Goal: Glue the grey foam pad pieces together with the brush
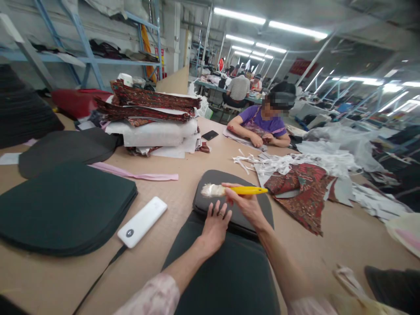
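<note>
My right hand (244, 203) grips a flat brush (251, 190) by its yellow handle, with the pale bristles pointing left. Beneath the brush lies a stack of dark grey rounded panels (210, 181). My left hand (215, 225) rests on the near edge of this stack, fingers spread and pointing away from me. Closer to me, a dark green panel (226, 280) adjoins the grey stack and passes under my forearms. Whether the bristles touch the grey surface I cannot tell.
To the left are a pile of dark green panels (65, 205), a white power bank (142, 222) with a cable, and a pink strip (138, 173). Patterned fabric bundles (157, 103) stand behind. A co-worker (262, 118) sits across the table; red patterned cloth (305, 192) lies right.
</note>
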